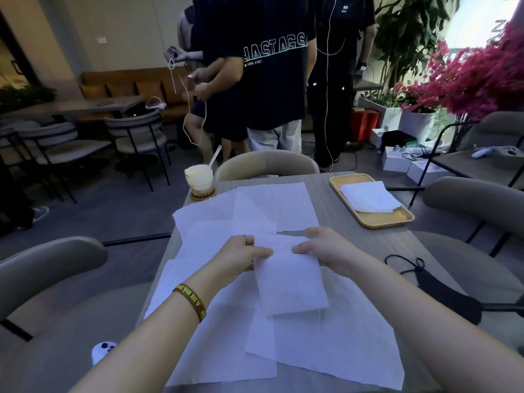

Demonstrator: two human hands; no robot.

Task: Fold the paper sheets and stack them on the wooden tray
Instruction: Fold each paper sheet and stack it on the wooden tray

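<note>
Farthest left, a grey padded chair (48, 268) curved beside the table (354, 236), and a small white controller (102, 350) showed just below the left forearm. At the table's far left corner a glass of pale drink (198, 180) with a straw stood on a round coaster. Loose paper sheets (286, 207) lay unfolded and overlapping across most of the tabletop, from near the glass down to the near edge. Above them the left hand (241, 258), with a ring on one finger and a dark wristband (190, 304) with yellow lettering on the wrist, pinched the upper left edge of a folded sheet (289, 282) between thumb and fingers. That folded sheet, a narrow white rectangle, hung between the two hands with its lower end resting on the loose sheets. The right hand (326, 251) gripped its upper right edge, thumb on top and fingers curled behind. Further right, at the far right corner, the wooden tray (380, 222) held a stack of folded sheets (368, 197), well apart from the hands. A black face mask (445, 287) with its ear loops lay on the table's right edge. Behind the table stood people in dark clothes, and pink flowers (476, 80) filled the upper right.
</note>
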